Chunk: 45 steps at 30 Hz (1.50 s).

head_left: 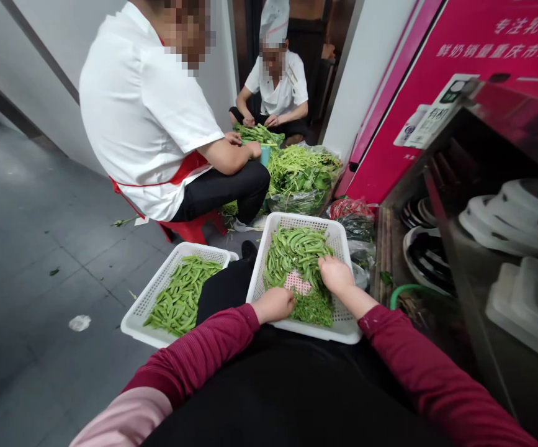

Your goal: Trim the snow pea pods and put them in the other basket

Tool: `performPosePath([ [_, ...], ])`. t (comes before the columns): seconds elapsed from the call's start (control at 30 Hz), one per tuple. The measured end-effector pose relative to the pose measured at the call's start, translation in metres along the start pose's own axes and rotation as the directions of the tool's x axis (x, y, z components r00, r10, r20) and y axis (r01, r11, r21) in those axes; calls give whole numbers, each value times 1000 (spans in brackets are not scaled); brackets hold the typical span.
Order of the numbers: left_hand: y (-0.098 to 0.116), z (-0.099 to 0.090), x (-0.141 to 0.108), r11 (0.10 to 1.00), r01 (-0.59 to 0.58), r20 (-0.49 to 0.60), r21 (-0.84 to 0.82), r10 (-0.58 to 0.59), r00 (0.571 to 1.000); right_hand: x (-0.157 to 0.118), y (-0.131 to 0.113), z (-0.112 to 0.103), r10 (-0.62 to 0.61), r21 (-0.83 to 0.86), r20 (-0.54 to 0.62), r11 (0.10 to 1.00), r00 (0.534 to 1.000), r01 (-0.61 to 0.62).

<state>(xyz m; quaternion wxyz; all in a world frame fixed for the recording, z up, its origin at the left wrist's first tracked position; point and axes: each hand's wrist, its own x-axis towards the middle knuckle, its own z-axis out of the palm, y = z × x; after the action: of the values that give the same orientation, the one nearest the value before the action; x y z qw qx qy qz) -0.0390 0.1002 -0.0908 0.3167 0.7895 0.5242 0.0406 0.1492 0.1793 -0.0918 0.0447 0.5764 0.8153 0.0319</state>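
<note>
A white perforated basket [350, 332] rests on my lap. Flat green pea pods [299, 245] fill its far part, and a heap of small green trimmings [313, 308] lies at its near end. My left hand [275, 304] is closed, its fingers curled in beside the trimmings; what they hold, if anything, is hidden. Over the right side of the pods, my right hand [336, 274] has its fingertips pressed together against them; what it pinches is too small to tell. A bare patch of basket floor shows between pods and trimmings.
Left of my leg stands a second white basket [133, 320] of pea pods. A co-worker on a red stool [194, 228] and another farther back handle greens. Bagged leafy greens [303, 171] lie ahead. On the right are a metal shelf with dishes [515, 217] and a pink panel [412, 99].
</note>
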Motion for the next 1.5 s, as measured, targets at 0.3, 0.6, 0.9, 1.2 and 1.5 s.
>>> performPosePath([
  [0.3,15,6,19,461,245,156,-853,-222,962,-33,-2,-6,129,613,197,757,972,-225],
  [0.6,15,-3,5,482,19,-65,-876,-158,985,-63,-36,-5,-29,927,352,-126,936,-353],
  [0.9,20,-7,-9,455,86,-21,-886,-226,974,-74,-39,-7,-131,904,364,-190,922,-384],
  [1.2,26,-16,-13,593,67,-18,-802,-136,990,-82,-44,-9,189,609,-78,786,979,-104],
  [1.5,34,-21,-21,490,126,68,-862,-136,988,-89,-45,-18,156,683,-134,730,979,-23],
])
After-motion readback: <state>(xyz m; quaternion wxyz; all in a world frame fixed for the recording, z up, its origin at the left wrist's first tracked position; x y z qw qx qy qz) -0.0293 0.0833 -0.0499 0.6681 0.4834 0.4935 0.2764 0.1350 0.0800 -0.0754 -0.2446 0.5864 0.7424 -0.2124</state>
